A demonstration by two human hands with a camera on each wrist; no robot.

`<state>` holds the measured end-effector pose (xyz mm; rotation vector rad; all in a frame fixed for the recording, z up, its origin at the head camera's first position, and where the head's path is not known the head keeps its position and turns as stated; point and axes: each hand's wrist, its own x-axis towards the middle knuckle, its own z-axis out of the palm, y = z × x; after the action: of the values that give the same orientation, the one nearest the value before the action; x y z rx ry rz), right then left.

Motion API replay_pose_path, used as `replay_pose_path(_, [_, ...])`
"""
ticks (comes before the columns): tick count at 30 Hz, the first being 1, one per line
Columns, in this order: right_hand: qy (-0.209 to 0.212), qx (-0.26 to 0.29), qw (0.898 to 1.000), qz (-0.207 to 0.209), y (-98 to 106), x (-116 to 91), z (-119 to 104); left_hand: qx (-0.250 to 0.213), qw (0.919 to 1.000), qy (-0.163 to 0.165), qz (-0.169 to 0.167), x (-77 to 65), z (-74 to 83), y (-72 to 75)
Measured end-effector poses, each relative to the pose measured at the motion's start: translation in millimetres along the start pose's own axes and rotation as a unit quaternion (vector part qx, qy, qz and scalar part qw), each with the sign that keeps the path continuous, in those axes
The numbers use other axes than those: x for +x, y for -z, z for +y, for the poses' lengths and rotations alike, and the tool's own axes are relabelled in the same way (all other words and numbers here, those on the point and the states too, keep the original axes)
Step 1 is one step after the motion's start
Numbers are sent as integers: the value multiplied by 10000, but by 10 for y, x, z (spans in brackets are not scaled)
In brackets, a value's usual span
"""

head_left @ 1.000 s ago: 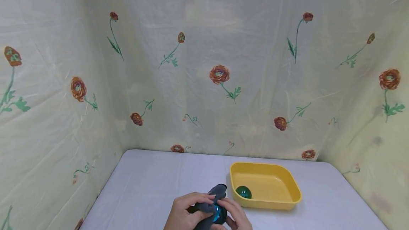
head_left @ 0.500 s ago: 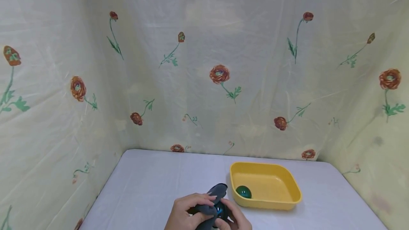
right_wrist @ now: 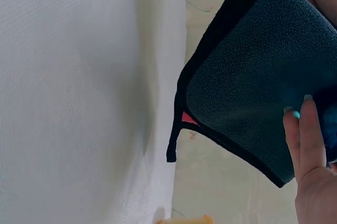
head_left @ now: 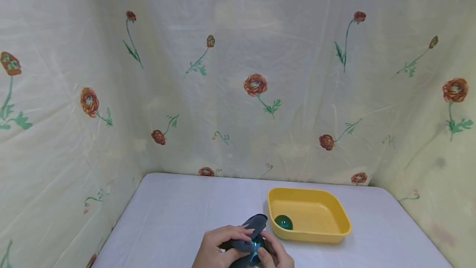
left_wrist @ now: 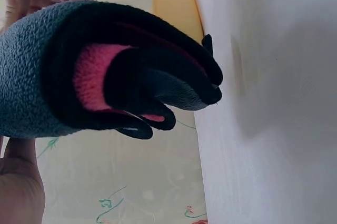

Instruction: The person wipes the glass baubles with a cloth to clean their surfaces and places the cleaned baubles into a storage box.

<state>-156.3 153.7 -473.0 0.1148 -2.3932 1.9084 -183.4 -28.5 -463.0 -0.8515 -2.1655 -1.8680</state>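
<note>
In the head view, my left hand [head_left: 220, 246] grips a dark grey cloth [head_left: 256, 222], bunched between thumb and fingers. Beside it my right hand [head_left: 278, 254] holds a glossy dark blue ball [head_left: 257, 245] with bright teal glints, its thumb on the near side. The cloth lies against the ball's left side. Fleecy cloth [left_wrist: 23, 71] with black edging and a pink underside fills much of the left wrist view, its folds hanging down. In the right wrist view, two fingers [right_wrist: 311, 137] lie over the cloth [right_wrist: 253, 71], and only a sliver of the ball shows.
Just right of the hands, a yellow tray [head_left: 310, 238] stands on the white-covered table [head_left: 174, 218]. A glossy green ball [head_left: 284, 222] sits in its near left corner. Flower-printed curtains [head_left: 290, 106] enclose the table at the back and both sides.
My right thumb has come up onto the near face of the ball, and the teal glints on it have shifted. The cloth's upper flap leans slightly further right. The left hand keeps its grip.
</note>
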Motion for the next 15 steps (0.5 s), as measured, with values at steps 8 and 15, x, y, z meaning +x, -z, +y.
replay_pose_path(8, [-92, -212, 9997, 27, 0, 3, -16, -25, 10000, 83, -12, 7, 29, 0])
replay_pose_path(15, [-271, 10, 9996, 56, -14, 12, -41, -67, 9995, 318, 11, 11, 40, -5])
